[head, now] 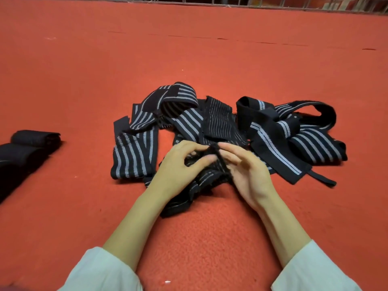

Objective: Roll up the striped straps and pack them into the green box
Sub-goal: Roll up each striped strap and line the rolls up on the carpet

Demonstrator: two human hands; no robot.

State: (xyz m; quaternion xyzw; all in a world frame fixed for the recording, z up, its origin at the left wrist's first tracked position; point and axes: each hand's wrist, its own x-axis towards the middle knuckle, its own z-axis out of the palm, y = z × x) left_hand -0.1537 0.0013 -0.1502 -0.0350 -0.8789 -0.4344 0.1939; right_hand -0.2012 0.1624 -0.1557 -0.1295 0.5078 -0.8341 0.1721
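Observation:
A tangled heap of black straps with grey-white stripes [220, 127] lies on the red carpet in the middle of the head view. Both my hands hold one strap end [212, 175] at the heap's near edge. My left hand [180, 166] pinches it between thumb and curled fingers. My right hand [245, 171] pinches the folded end from the other side, fingertips meeting the left hand's. The strap's tail runs back under my left wrist. No green box is in view.
Rolled black straps [31, 141] lie in a row at the left edge. The red carpet [189, 49] stretches far back to a wire fence [252, 2] along the top. A loose strap tail [321, 178] sticks out at the heap's right.

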